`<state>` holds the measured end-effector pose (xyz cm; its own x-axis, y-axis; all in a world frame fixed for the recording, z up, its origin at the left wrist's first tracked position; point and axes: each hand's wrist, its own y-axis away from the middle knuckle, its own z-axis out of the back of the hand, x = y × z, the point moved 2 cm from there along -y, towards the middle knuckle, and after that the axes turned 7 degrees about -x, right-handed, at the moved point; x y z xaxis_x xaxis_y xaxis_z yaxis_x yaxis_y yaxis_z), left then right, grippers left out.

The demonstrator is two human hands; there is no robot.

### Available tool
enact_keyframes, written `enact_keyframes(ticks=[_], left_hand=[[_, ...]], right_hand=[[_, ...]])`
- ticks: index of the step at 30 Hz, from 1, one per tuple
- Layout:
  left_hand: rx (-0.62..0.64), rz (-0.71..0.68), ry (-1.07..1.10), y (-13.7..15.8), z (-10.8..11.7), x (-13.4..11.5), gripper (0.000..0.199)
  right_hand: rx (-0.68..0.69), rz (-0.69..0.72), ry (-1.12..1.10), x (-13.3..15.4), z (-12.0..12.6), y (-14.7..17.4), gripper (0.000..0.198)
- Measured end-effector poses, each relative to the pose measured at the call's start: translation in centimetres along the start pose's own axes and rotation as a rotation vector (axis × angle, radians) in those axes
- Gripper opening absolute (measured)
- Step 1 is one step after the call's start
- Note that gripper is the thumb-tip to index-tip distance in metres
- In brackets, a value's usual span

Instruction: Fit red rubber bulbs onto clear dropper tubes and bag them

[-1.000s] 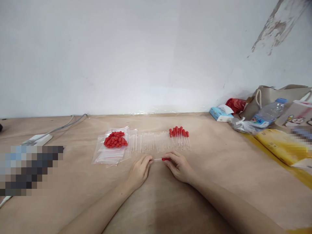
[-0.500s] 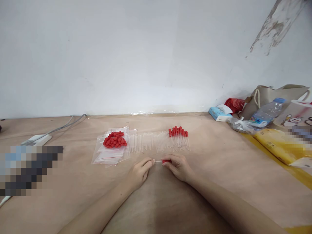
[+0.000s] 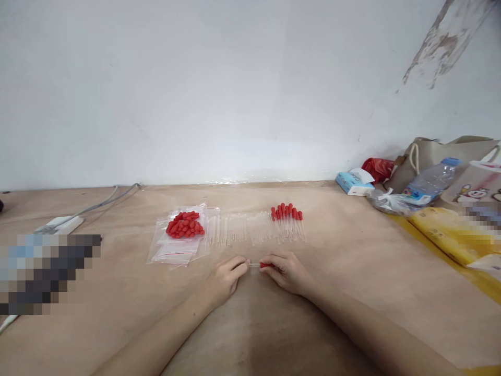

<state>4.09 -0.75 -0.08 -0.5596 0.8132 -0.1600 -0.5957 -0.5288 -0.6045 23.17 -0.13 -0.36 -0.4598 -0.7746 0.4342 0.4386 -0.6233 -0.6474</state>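
Lit moderately and diffusely, cool grey in tone; source outside the frame. Brightest low on the white wall (image 3: 219, 104), near frame centre; duller toward the upper corners. Shaded faintly right of upper centre, along an upright edge. Darkest at bottom centre, on the brown tabletop (image 3: 364, 245) between the forearms (image 3: 352, 318); shadow straight-edged on its left side. Flecked with small glints along the clear film (image 3: 235, 180) at mid-frame; pale sheen on the plastic bags (image 3: 174, 255), left of centre. Low in contrast at the clear tubes (image 3: 235, 228). Soft in fine detail. Stretched toward the lower corners. Masked by coarse pixel blocks (image 3: 50, 274) at lower left and far right.
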Motion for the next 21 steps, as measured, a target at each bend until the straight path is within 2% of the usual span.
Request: enact_keyframes(ticks=[17,19,21], left_hand=[[0.074,0.023,-0.039,-0.4,-0.1,-0.4,0.027],[0.087,0.063,-0.012,-0.4,-0.2,-0.4,0.026],[0.061,0.133,0.052,-0.3,-0.3,-0.4,0.023]], right_hand=[[0.085,0.126,0.138,0.3,-0.5,-1.0,0.016],[0.078,0.102,0.087,0.2,-0.4,-1.1,0.017],[0.038,0.012,-0.052,0.2,-0.3,-1.4,0.016]])
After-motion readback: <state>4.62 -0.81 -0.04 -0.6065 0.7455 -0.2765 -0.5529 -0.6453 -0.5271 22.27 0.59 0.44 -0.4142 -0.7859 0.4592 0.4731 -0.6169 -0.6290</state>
